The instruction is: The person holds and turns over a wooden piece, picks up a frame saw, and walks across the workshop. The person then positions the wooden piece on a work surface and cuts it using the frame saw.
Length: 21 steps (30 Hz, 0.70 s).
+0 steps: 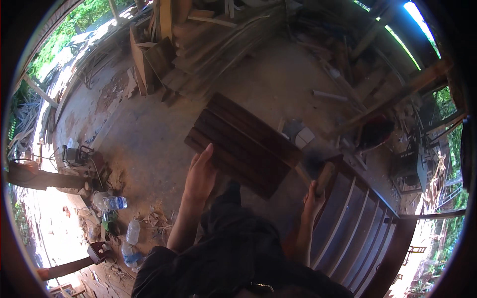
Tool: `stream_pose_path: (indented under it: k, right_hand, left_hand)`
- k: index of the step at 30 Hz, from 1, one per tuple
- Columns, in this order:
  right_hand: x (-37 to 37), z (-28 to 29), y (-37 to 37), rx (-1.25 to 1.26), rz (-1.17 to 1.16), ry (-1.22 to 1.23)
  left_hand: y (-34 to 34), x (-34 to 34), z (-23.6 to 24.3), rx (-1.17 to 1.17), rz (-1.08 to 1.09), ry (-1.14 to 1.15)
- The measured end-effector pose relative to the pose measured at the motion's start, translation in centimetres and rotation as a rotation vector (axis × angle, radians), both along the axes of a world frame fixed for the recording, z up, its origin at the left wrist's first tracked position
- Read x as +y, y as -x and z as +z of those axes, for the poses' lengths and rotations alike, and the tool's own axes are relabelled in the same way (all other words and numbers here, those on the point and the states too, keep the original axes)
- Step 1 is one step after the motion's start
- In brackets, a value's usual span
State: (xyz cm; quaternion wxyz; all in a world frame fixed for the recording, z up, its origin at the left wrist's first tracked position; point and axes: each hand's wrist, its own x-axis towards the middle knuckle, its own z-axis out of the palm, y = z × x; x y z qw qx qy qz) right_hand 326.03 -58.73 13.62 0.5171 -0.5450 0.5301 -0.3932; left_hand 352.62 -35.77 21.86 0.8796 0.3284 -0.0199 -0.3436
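Slatted panel (pixel 242 145), lengthwise toward lower right

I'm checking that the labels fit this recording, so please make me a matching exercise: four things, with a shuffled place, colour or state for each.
Things
1. Left hand
2. Right hand
3. Slatted panel
4. Plastic bottles

Descriptions
A. Dark brown, lying slantwise near the middle of the picture
B. Grips a brown wooden-looking object
C. Clear, toward the lower left of the picture
D. At the panel's near edge, fingers pointing up the picture

Pairs: 1-D, 2-B, 3-A, 4-C
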Motion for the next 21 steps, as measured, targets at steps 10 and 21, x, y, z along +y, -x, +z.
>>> stream_pose_path:
  k: [10, 21]
  right_hand:
    - [-26.1, -0.8, -23.1, -0.125, 0.161, 0.34]
    - [-56.5, -5.3, -47.0, -0.112, 0.22, 0.45]
  left_hand:
    - [-20.4, -30.2, 1.1, 0.058, -0.298, 0.319]
    - [-41.6, -61.1, 0.6, 0.272, -0.454, 0.48]
